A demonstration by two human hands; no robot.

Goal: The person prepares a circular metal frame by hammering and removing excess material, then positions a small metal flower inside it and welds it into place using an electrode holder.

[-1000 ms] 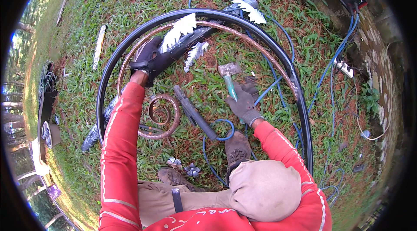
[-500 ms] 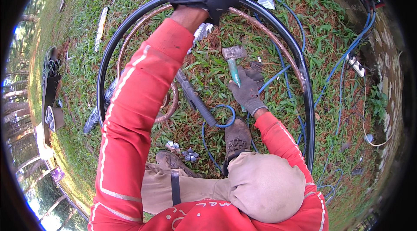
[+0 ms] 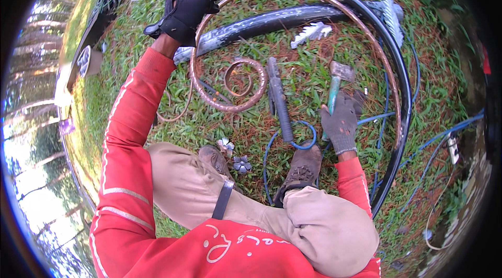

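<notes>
Since the earlier frame our left hand had swung from the far middle of the big black ring over to its far left arc, and the view had tilted with it, so that the thick black pipe lay across the far part of the ring. The ring itself, the largest thing there, stood on the grass around most of the work, and the rusty rod hoop ran just inside it. Our gloved left hand was curled shut over the black ring's far left rim; whether it also caught the hoop we could not tell. Our gloved right hand was wrapped tight around the green handle of a hammer, head pointing far, resting near the right of the dark bar.

As we judged it, the bending was partly done — the hoop followed the ring's curve on the right and ended in a finished spiral scroll at the left, but nothing looked fixed to the ring yet, and the white leaf ornament and the small metal flowers near our shoes lay loose.

The ground was rough grass scattered with red-brown needles — blue hose looped through it, outdoors, with trees at the far left.
</notes>
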